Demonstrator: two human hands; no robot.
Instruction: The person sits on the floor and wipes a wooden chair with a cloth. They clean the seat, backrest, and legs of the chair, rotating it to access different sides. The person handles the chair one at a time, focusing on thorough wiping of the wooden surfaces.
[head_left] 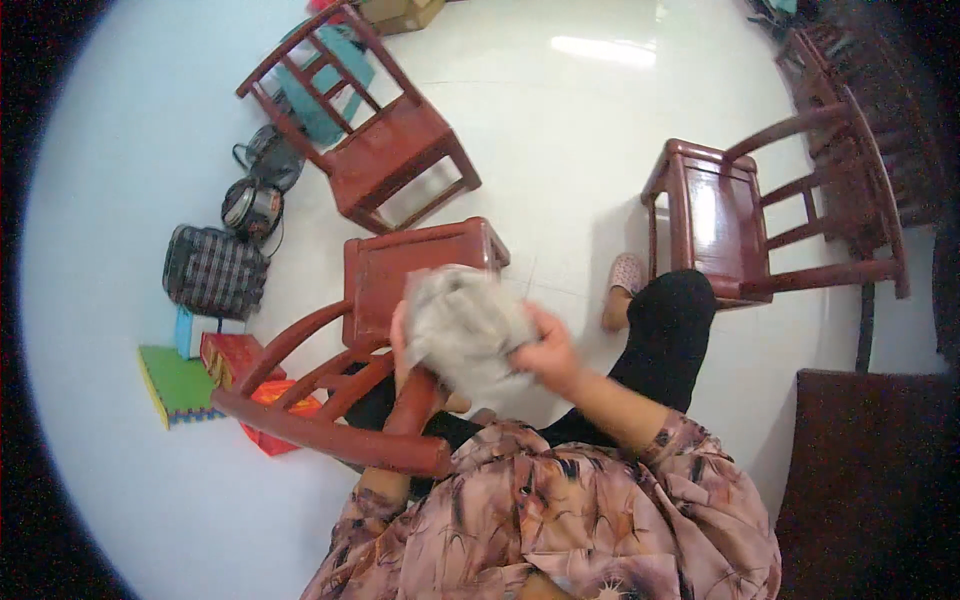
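A crumpled grey cloth [470, 325], slightly blurred, is bunched up in front of me between my two hands. My right hand [548, 350] grips its right side, thumb and fingers closed on the fabric. At the cloth's left edge is my left hand [400, 345], mostly hidden behind the cloth and the chair's backrest; the part that shows is pressed against the fabric. The nearest reddish-brown wooden chair [415, 262] stands just left of me, and the cloth overlaps its seat in view. My left forearm passes behind the curved top rail of that chair.
Another wooden chair [390, 150] stands farther off at the left, and a third [715, 215] at the right beside my foot. Along the left wall are a plaid bag [215, 272], a red box [232, 358] and a green foam mat [175, 385]. Dark brown furniture [860, 470] fills the lower right.
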